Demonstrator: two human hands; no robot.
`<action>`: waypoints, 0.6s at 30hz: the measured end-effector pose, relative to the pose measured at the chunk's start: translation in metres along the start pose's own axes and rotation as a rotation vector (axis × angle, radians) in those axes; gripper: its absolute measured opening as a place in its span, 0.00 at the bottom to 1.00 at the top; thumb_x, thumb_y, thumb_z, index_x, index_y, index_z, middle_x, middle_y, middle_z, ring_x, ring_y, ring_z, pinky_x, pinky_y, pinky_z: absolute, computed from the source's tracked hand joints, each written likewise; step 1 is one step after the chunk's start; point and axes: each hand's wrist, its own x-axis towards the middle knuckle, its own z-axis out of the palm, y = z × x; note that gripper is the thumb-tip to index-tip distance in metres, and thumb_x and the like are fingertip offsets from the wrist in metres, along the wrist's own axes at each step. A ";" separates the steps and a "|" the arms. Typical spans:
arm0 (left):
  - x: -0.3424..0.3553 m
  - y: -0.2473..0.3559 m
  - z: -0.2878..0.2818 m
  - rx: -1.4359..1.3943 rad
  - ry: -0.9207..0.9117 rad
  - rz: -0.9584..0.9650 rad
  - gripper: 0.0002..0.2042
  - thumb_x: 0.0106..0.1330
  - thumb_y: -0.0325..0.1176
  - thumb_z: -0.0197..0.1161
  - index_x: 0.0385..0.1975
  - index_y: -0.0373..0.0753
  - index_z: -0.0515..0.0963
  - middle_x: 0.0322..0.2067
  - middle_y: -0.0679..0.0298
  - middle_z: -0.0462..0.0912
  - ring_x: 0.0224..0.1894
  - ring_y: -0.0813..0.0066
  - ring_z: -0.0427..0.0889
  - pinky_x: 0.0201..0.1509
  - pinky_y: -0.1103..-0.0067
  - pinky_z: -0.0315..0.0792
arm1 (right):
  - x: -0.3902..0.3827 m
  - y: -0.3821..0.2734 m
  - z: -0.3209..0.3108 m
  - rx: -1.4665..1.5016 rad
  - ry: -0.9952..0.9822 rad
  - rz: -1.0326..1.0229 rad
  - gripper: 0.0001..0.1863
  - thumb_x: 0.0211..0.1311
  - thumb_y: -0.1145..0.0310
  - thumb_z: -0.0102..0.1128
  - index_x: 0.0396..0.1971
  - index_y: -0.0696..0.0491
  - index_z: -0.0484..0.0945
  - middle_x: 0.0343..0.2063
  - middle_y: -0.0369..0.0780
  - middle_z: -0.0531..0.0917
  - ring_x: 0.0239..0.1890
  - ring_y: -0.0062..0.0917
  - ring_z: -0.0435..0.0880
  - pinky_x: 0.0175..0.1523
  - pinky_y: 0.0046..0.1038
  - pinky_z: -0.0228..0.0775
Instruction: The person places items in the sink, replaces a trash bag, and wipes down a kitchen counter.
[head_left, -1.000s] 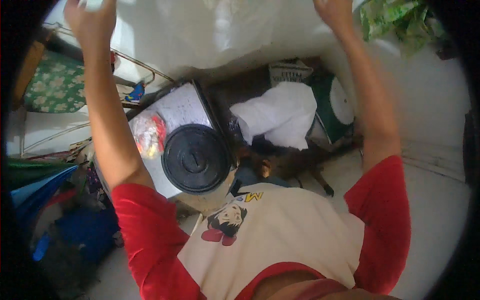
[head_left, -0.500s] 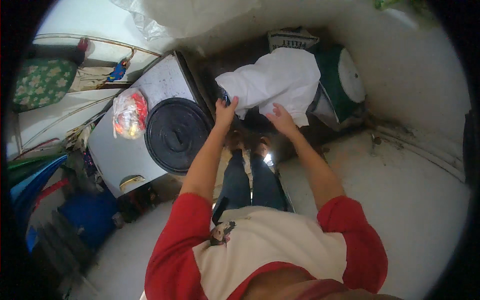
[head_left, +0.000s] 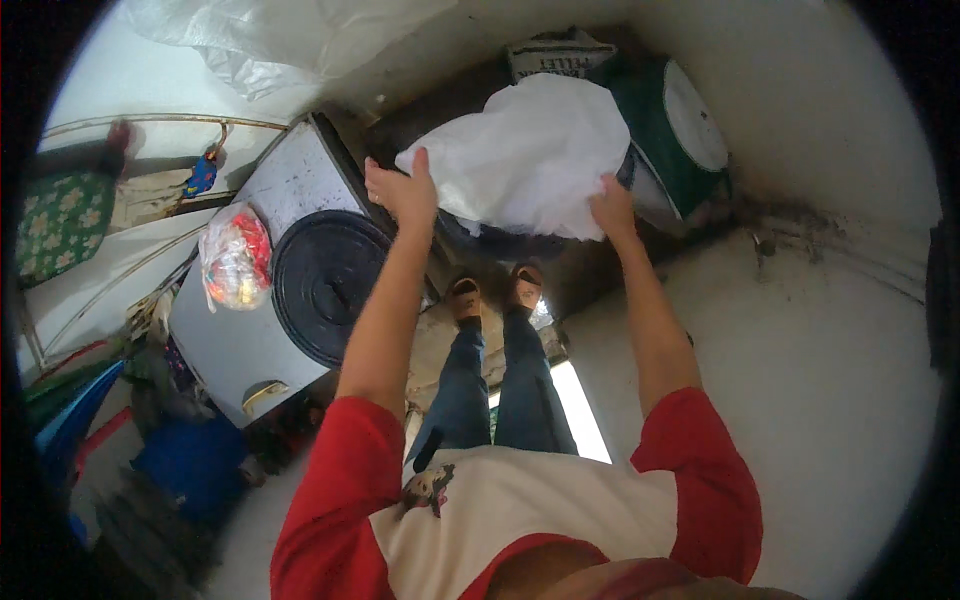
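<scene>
A white cloth or sack-like sheet (head_left: pixel 530 150) lies bunched over a dark, rounded thing that it mostly hides. My left hand (head_left: pixel 405 192) is at the sheet's left corner, thumb raised and apart from the fingers, the thumb side against the white edge. At the lower right edge, my right hand (head_left: pixel 613 208) has its fingers closed on the sheet; the fingertips are partly hidden.
A white cabinet-like top (head_left: pixel 225 330) on the left bears a round black lid (head_left: pixel 330 287) and a clear plastic bag of colourful items (head_left: pixel 237 257). A green-and-white sack (head_left: pixel 670 130) and a printed bag (head_left: pixel 560 55) stand behind the sheet. Walls close in right.
My hands have moved apart, the left one outward to the left, the right one to the right and up. The white sheet now spreads wider and flatter between them.
</scene>
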 end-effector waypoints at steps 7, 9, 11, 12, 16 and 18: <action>-0.102 0.084 -0.050 -0.523 -0.428 0.339 0.37 0.50 0.35 0.69 0.59 0.29 0.58 0.55 0.45 0.64 0.58 0.49 0.63 0.63 0.63 0.57 | 0.008 -0.203 -0.175 0.191 -0.142 -0.398 0.16 0.44 0.68 0.60 0.36 0.57 0.77 0.29 0.51 0.81 0.37 0.45 0.81 0.40 0.34 0.72; -0.061 0.088 -0.047 -0.541 -0.473 0.267 0.29 0.53 0.31 0.64 0.54 0.29 0.63 0.50 0.46 0.69 0.53 0.52 0.68 0.59 0.65 0.61 | 0.009 -0.224 -0.220 0.011 -0.354 -0.360 0.22 0.44 0.64 0.65 0.42 0.54 0.76 0.33 0.46 0.82 0.41 0.41 0.81 0.44 0.38 0.70; -0.033 0.109 -0.058 -0.567 -0.547 0.201 0.21 0.55 0.28 0.58 0.50 0.28 0.68 0.44 0.47 0.74 0.49 0.55 0.73 0.55 0.68 0.66 | 0.006 -0.206 -0.232 -0.135 0.078 -0.303 0.28 0.42 0.61 0.68 0.46 0.53 0.74 0.39 0.46 0.81 0.45 0.40 0.78 0.49 0.41 0.66; -0.018 0.135 -0.075 -0.705 -0.658 0.159 0.17 0.59 0.28 0.54 0.48 0.30 0.70 0.41 0.52 0.77 0.45 0.59 0.75 0.52 0.70 0.69 | 0.004 -0.195 -0.231 -0.267 0.494 -0.238 0.34 0.40 0.59 0.71 0.51 0.52 0.72 0.44 0.45 0.79 0.49 0.39 0.76 0.54 0.44 0.62; 0.027 0.174 -0.114 -1.225 -0.790 -0.106 0.14 0.57 0.27 0.47 0.41 0.27 0.72 0.38 0.54 0.79 0.41 0.63 0.77 0.47 0.72 0.70 | -0.050 -0.213 -0.187 -0.182 0.949 -0.341 0.42 0.38 0.57 0.74 0.57 0.53 0.66 0.54 0.48 0.71 0.56 0.42 0.67 0.61 0.51 0.50; 0.026 0.193 -0.140 -1.208 -1.031 -0.301 0.14 0.59 0.29 0.49 0.42 0.29 0.74 0.40 0.54 0.79 0.42 0.67 0.78 0.46 0.74 0.70 | -0.066 -0.201 -0.155 -0.120 1.024 -0.240 0.43 0.39 0.59 0.74 0.57 0.57 0.64 0.56 0.51 0.67 0.59 0.46 0.62 0.63 0.49 0.47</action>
